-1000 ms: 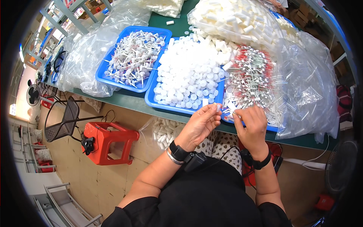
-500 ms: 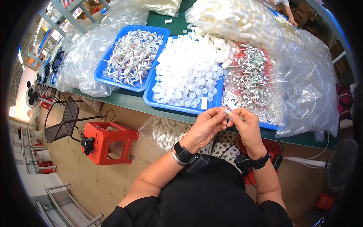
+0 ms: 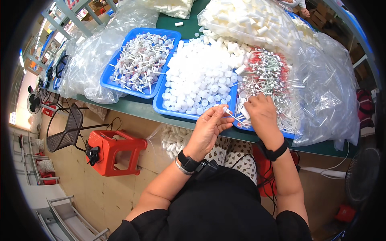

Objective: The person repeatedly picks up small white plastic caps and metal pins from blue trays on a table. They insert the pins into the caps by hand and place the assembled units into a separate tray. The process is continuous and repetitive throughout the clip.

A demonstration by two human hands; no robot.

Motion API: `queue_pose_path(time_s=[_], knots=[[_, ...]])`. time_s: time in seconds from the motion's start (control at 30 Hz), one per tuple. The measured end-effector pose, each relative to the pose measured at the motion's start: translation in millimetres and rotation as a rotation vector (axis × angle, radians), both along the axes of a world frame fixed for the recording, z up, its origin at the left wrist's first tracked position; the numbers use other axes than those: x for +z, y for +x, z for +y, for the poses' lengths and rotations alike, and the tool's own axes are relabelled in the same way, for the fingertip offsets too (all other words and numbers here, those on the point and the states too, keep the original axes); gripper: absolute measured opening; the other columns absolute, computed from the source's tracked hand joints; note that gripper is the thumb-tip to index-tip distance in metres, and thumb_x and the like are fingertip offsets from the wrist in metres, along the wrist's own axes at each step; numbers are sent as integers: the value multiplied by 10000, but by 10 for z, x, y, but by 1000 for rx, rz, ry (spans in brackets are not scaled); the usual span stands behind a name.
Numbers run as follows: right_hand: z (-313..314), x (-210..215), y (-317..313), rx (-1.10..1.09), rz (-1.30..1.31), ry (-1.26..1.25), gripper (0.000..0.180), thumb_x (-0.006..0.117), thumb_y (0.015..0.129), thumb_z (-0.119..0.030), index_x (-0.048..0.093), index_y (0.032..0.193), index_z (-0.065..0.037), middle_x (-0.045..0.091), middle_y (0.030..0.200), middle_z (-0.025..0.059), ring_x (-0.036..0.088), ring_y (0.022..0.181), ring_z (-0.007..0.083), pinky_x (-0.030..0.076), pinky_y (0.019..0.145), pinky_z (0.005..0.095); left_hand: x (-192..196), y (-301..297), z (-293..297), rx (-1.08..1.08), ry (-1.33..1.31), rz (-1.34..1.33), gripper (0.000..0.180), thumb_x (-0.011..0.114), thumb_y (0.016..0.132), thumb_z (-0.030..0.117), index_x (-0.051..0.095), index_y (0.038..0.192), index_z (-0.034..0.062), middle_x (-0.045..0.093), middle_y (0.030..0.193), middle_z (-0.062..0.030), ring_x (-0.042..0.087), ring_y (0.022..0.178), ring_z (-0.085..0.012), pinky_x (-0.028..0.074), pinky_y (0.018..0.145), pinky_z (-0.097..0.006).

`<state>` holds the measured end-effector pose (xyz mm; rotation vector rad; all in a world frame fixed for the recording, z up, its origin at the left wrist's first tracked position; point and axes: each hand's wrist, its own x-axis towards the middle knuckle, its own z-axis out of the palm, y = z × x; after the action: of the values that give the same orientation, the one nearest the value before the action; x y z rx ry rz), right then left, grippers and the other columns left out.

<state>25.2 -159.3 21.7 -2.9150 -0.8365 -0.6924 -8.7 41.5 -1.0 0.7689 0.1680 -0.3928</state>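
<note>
Between the thumb and fingers of my left hand (image 3: 207,130) is a thin white stick (image 3: 235,116) with a small white head, slanting down to the right. My right hand (image 3: 262,114) is over the near left part of a blue tray (image 3: 284,133) full of thin sticks (image 3: 267,80), some white, some red, with small white heads. Its fingers curl down at the pile; their tips and anything between them are hidden. A white foam cylinder (image 3: 244,112) lies beside its thumb. Just beyond my left hand, the middle blue tray (image 3: 177,113) holds many translucent round caps (image 3: 197,90).
A left blue tray (image 3: 105,82) holds sticks fitted with caps (image 3: 140,60). Bags of white foam cylinders (image 3: 245,18) and clear plastic bags (image 3: 325,88) crowd the green table (image 3: 132,109). A red stool (image 3: 116,150) and a chair (image 3: 66,124) stand left; another person's hand (image 3: 305,13) shows far right.
My hands were together at the tray edge and have parted. The left moved slightly left with the stick; the right moved forward over the tray of sticks. The far person's hand drew back.
</note>
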Motion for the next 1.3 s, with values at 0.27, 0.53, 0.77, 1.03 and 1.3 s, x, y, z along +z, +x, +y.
queue_pose_path(time_s=[0.27,0.53,0.77,1.03,1.3], knots=[[-37,-16,129,84,54,-111,37,621,717,-72,645,733,-49,592,791,82,552,855,245,429,766,346,-4,-1,-6,-2,-17,23,332,587,1001,246,578,1236,13,658,1093,-131,668,1004,-203,555,900,-310],[-13,212,-178,110,148,455,74,688,796,-33,634,846,-41,619,774,91,595,727,279,473,649,388,47,42,-16,67,-66,4,338,555,1017,216,541,1278,1,650,1111,-140,649,1084,-230,541,954,-334],[-16,200,-291,106,218,596,93,707,819,-39,647,890,-32,653,802,93,639,679,277,499,605,369,97,52,-60,57,-62,-16,323,562,1012,204,545,1264,3,644,1149,-153,648,1096,-238,538,961,-332],[-11,196,-320,77,258,639,90,699,832,-33,637,898,-34,650,815,92,642,669,264,499,589,357,76,54,-62,71,-60,-8,298,570,1009,207,564,1227,4,648,1129,-146,657,1072,-229,546,938,-320],[-11,166,-325,75,240,641,100,706,832,-33,627,894,-36,644,807,92,637,665,263,494,579,352,49,58,-61,75,-65,-5,296,569,1010,208,575,1220,-1,651,1107,-150,654,1074,-235,543,950,-326]])
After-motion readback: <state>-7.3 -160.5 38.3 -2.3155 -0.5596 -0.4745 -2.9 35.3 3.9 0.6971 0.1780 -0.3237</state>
